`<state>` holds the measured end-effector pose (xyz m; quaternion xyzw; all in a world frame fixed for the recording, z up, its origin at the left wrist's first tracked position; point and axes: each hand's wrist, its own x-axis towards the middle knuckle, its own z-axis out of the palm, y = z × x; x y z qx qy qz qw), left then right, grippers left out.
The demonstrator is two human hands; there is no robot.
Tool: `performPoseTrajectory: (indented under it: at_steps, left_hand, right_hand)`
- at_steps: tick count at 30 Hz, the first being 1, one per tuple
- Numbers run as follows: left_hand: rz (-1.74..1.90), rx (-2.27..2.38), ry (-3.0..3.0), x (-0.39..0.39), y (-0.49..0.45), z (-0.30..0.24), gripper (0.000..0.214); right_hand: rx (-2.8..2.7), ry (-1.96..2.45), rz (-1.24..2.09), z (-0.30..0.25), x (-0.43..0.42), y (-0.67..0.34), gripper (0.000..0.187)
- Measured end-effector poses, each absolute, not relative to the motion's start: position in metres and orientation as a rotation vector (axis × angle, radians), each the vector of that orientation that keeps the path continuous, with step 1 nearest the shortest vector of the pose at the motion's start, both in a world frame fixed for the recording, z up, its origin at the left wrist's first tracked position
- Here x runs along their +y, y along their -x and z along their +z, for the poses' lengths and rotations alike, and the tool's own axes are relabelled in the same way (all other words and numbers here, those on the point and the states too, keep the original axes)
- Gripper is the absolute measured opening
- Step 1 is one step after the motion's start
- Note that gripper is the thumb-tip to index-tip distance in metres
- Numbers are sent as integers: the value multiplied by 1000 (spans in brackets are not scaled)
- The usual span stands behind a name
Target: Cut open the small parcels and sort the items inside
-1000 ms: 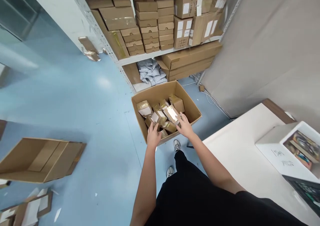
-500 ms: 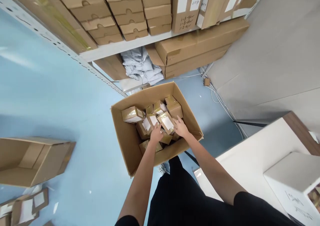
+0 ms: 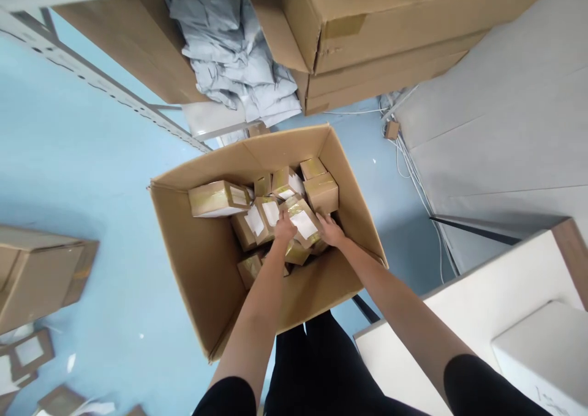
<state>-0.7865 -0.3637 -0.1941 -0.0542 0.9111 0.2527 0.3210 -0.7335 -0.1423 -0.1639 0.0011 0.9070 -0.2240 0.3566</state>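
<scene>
A large open cardboard carton (image 3: 202, 269) stands on the blue floor in front of me, holding several small taped parcels with white labels. Both my arms reach down into it. My left hand (image 3: 285, 228) and my right hand (image 3: 329, 230) close on the two sides of one small labelled parcel (image 3: 303, 223) in the middle of the pile. Other parcels (image 3: 218, 198) lie around it, one larger at the left.
A metal shelf rack (image 3: 105, 88) stands behind the carton, with long flat cartons (image 3: 390, 18) and grey mailer bags (image 3: 239, 67) at floor level. Cables (image 3: 408, 158) run along the wall. A white table (image 3: 459, 318) is at my right. Flattened cartons (image 3: 37, 275) lie left.
My head has leaned down and closer to the carton, so it fills more of the view. Both hands have sunk deeper inside and closed around the labelled parcel.
</scene>
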Motion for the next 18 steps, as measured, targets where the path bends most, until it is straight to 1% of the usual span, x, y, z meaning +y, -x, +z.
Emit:
performPoseTrajectory:
  at_steps: [3, 7, 9, 12, 15, 18]
  left_hand:
    - [632, 2406, 197, -366, 764, -196, 79]
    - [839, 2416, 305, -366, 738, -199, 62]
    - [935, 2385, 386, -362, 726, -200, 61]
    - [1006, 2344, 442, -349, 709, -196, 61]
    - [1071, 2289, 587, -338, 689, -180, 60]
    - [1089, 2282, 697, -335, 668, -155, 62]
  right_hand:
    - [2420, 36, -610, -175, -156, 755, 88]
    - [2404, 94, -613, -186, -190, 774, 82]
    - [2326, 41, -568, -187, -201, 776, 81]
    - [2261, -79, -508, -179, -207, 769, 73]
    - [2285, -137, -470, -158, -205, 752, 66]
    - [2340, -147, -465, -130, -205, 730, 65]
